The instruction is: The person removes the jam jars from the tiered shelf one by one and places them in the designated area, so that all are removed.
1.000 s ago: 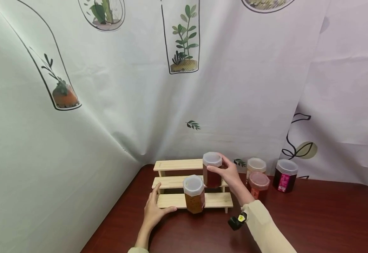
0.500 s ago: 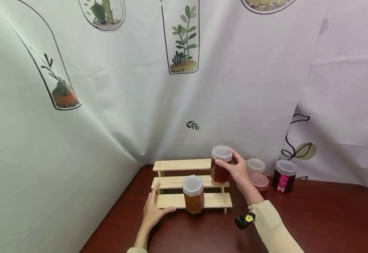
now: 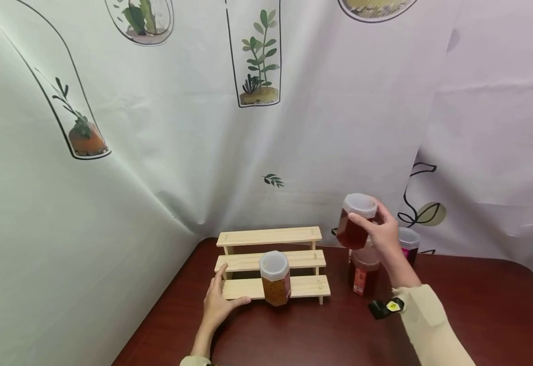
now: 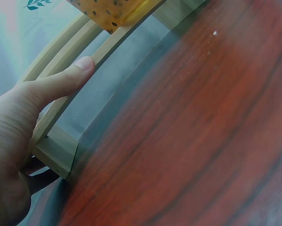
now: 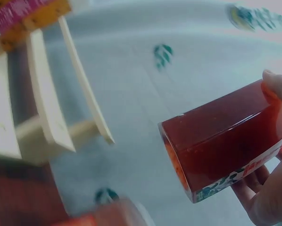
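My right hand (image 3: 387, 236) grips a jar of dark red contents (image 3: 351, 231) near its white lid, thumb on the near side. The jar is tilted in the air, right of the three-step wooden stand (image 3: 268, 236); its patterned label shows in the right wrist view. My left hand (image 3: 216, 307) holds the stand's left end. Its thumb (image 4: 68, 80) lies on the lowest step's front edge, and its other fingers reach around the end, partly hidden. A white-lidded jar with speckled amber contents (image 3: 275, 291) stands upright on the lowest step.
On the reddish-brown table (image 3: 312, 335), right of the stand, is a red jar (image 3: 363, 277) with a pinkish lid. A dark jar (image 3: 409, 239) farther right is partly behind my right hand. A printed cloth (image 3: 179, 127) hangs behind and at left.
My right hand has lifted the red jar away from the stand's middle step, up and to the right. My left hand stays at the stand's left end. The view has shifted slightly.
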